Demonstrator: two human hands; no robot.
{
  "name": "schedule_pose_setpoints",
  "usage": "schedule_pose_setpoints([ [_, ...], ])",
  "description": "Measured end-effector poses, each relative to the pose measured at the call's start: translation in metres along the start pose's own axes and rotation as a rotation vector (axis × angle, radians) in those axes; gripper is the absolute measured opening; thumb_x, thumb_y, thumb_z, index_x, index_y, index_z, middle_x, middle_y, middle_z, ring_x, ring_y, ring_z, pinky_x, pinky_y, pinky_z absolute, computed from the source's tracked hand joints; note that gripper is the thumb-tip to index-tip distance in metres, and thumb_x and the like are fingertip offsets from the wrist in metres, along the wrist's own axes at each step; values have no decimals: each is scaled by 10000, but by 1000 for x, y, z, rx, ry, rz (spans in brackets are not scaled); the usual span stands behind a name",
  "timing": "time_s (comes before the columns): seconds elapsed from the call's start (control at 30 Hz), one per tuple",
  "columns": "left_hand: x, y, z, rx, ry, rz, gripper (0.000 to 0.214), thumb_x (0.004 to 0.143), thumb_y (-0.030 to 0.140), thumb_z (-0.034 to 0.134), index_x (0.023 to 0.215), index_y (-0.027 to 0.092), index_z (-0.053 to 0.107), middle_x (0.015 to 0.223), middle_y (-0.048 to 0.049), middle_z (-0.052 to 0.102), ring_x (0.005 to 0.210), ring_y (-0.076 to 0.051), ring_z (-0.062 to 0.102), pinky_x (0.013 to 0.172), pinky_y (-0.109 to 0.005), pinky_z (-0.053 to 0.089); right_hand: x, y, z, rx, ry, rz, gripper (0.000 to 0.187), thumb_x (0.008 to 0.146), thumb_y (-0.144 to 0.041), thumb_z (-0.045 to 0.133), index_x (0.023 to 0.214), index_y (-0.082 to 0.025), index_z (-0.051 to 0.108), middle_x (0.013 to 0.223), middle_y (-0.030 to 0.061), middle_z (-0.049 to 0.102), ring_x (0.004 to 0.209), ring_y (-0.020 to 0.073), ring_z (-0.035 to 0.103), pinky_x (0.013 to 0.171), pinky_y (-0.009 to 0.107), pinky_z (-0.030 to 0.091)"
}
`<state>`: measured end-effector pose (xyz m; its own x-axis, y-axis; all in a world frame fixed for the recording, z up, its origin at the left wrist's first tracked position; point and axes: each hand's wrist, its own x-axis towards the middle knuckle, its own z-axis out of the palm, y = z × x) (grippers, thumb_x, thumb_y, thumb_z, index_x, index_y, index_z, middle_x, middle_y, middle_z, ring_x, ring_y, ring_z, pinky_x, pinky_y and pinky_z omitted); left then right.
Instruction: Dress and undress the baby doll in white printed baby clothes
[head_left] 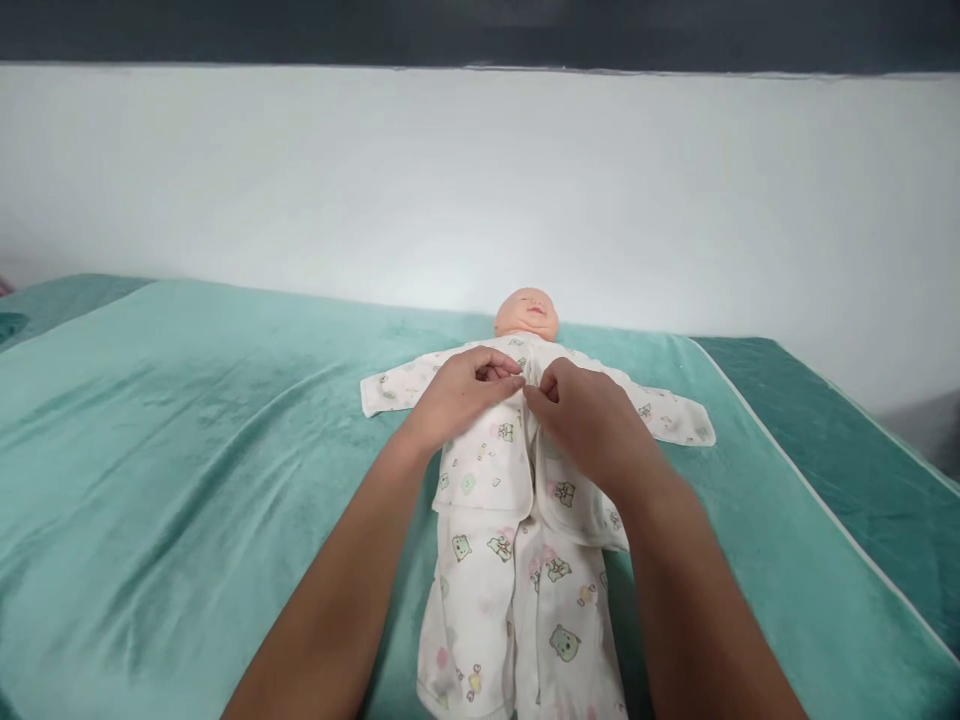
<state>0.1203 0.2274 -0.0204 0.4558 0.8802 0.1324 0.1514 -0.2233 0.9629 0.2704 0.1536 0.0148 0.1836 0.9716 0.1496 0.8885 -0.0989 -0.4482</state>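
Observation:
A baby doll (527, 312) lies on its back, dressed in a white baby jacket (480, 460) and matching trousers (480, 610) with a bear print. The jacket's sleeves stretch out to both sides, and below the chest its front edges hang apart. My left hand (480, 385) is closed in a pinch at the jacket's front edge, high on the chest. Close beside it, my right hand (577, 410) pinches the other front edge. The fingertips of both hands nearly meet at the middle. Any fastener between them is hidden.
A teal blanket (187, 450) with some creases covers the surface under the doll. Darker green cloth (840, 430) shows beyond its pale edging at the right. A white wall (300, 180) rises right behind the doll's head.

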Motion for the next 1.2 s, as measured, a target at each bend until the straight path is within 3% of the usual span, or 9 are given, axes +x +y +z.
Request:
schedule_pose_setpoints([
  [0.23, 3, -10, 4, 32, 6, 121, 172, 867, 335, 656, 983, 223, 717, 902, -20, 609, 811, -139, 528, 764, -279, 423, 8, 14, -5, 210, -109, 77, 204, 854, -357, 544, 693, -234, 523, 624, -8, 605, 558, 149, 479, 532, 295, 283],
  [0.43, 7, -6, 5, 87, -8, 150, 147, 868, 342, 658, 949, 240, 726, 918, -17, 614, 820, -151, 522, 764, -277, 415, 10, 13, 1, 169, -6, 86, 181, 837, -285, 537, 667, -224, 525, 614, -10, 593, 569, 139, 459, 553, 290, 293],
  [0.67, 11, -1, 8, 50, -29, 141, 77, 832, 291, 691, 819, 218, 711, 908, -8, 662, 796, -141, 533, 737, -275, 409, 8, 31, 13, 646, 65, 112, 175, 819, -376, 665, 824, -201, 668, 742, -14, 650, 620, 116, 504, 580, 260, 366],
  [0.87, 9, 4, 15, 16, -12, 91, 112, 843, 304, 672, 801, 201, 684, 929, -24, 668, 804, -144, 551, 739, -287, 424, 2, 38, 23, 884, 77, 64, 276, 785, -421, 728, 934, -190, 714, 772, -13, 634, 655, 112, 519, 595, 245, 389],
  [1.07, 4, 6, 18, 75, 5, 113, 194, 896, 331, 609, 767, 193, 652, 915, -28, 612, 855, -154, 547, 780, -300, 416, 1, 33, 23, 840, 83, 21, 251, 789, -367, 733, 957, -187, 686, 803, -5, 641, 724, 123, 561, 665, 257, 442],
  [1.2, 2, 8, 19, 68, -27, 105, 313, 928, 397, 569, 696, 187, 597, 884, -24, 584, 827, -147, 539, 774, -296, 423, -3, 28, 22, 673, 118, 5, 197, 806, -307, 703, 961, -202, 643, 749, -21, 637, 684, 128, 561, 652, 269, 443],
])
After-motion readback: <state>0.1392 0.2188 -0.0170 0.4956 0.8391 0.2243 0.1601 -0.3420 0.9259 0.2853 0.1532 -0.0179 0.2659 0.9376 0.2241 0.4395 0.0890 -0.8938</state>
